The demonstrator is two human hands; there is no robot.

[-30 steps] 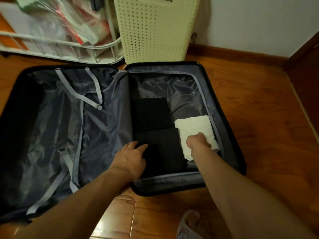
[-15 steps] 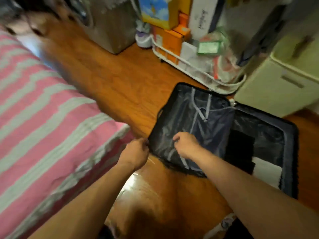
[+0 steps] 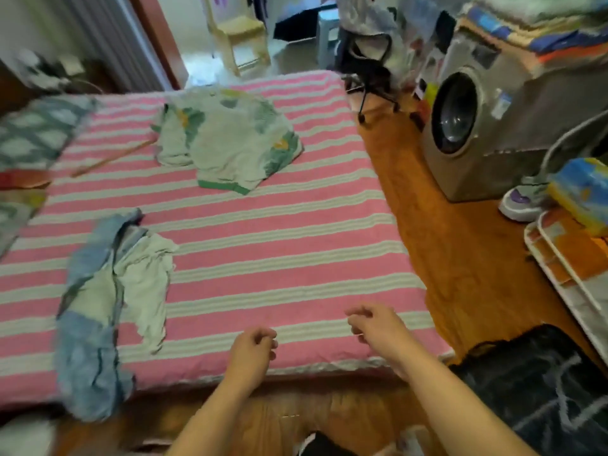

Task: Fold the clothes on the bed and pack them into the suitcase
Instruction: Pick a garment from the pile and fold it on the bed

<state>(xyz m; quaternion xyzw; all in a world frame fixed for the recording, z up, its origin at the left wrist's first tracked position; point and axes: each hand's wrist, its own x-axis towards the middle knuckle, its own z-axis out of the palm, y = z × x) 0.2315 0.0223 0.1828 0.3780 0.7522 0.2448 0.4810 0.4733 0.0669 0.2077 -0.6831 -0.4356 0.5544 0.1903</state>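
Both hands are hovering over the near edge of the bed (image 3: 263,225), empty: the left hand (image 3: 251,348) and the right hand (image 3: 378,327) are hanging with fingers loosely curled. The open suitcase (image 3: 539,386) is lying on the floor at the lower right. A blue and white garment (image 3: 105,301) is sprawling on the bed's left, and a leaf-print shirt (image 3: 230,139) is lying farther back.

A glossy orange-brown wooden floor (image 3: 467,258) runs to a grey front-loading washing machine (image 3: 477,133) at the right. Beyond it, a pale wooden chair (image 3: 240,34) stands in a bright doorway, and what may be a black swivel chair (image 3: 371,77) sits blurred nearby.
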